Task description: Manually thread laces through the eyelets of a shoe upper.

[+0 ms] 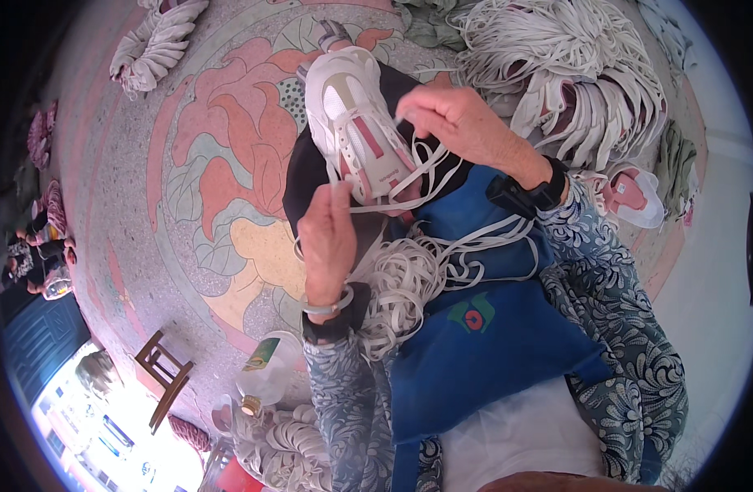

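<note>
A white and pink sneaker upper [367,141] lies on my dark-covered knees, toe pointing away from me. A white shoelace [409,197] runs through some of its eyelets and loops out to the right and across its near end. My left hand [327,238] is closed in a pinch by the upper's near left side, on the lace. Above the upper's right side, my right hand [450,119] pinches the lace too; its fingertips are slightly blurred. Between my arms, a tangled bundle of white shoelaces [405,279] rests on my lap and blue apron [499,353].
At the far right lies a big heap of white laces [549,37] with stacked uppers [614,115]. More stacked uppers sit far left [155,45] and near left [286,447]. A plastic jug [266,369] and a wooden stool [163,377] stand left. Other people [44,246] are at the left edge.
</note>
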### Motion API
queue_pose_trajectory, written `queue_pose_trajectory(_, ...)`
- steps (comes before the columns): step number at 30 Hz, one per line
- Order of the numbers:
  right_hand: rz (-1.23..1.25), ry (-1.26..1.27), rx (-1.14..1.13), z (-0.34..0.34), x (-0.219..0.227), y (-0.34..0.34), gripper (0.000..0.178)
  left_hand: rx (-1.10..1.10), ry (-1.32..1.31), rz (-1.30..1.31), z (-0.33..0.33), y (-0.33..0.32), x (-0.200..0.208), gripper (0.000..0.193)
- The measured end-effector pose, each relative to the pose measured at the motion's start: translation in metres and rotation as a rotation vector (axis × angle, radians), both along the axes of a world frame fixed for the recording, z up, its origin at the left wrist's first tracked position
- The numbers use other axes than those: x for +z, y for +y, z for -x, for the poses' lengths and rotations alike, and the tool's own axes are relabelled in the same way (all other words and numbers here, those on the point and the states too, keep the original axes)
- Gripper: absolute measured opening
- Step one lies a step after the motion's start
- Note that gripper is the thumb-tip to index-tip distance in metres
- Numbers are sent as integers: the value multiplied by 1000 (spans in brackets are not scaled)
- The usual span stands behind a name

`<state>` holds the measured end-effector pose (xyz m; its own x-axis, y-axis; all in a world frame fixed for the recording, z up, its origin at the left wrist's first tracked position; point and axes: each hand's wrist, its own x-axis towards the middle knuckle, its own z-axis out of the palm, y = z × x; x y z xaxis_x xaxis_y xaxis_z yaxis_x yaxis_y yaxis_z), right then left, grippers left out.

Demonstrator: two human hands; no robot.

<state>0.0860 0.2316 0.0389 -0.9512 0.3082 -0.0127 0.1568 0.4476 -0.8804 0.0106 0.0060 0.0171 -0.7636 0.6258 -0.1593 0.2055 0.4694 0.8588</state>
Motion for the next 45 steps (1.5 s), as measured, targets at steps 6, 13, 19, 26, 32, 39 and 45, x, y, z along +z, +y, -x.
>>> queue_pose_trajectory(6,-2,88,394,4,-1,-31,15,121,-282,-120,-18,-18,29,30)
queue_pose_trajectory(13,356,131,1196,-55,-1,-135,20,464,-564,-379,-30,-73,41,33)
queue_pose_trajectory(19,466,367,1312,-66,-7,-192,16,358,-358,-178,-34,-63,29,34)
queue_pose_trajectory(26,453,340,1584,-83,0,-186,20,293,-413,-204,-39,-49,28,34)
queue_pose_trajectory(32,438,155,1530,-81,-10,-167,27,338,-362,-220,-48,-49,8,36)
queue_pose_trajectory(39,361,196,1454,-80,-27,-202,22,390,-614,-206,-43,-47,-2,27)
queue_pose_trajectory(45,574,268,1509,-82,-19,-186,20,405,-548,-257,-42,-48,-18,21)
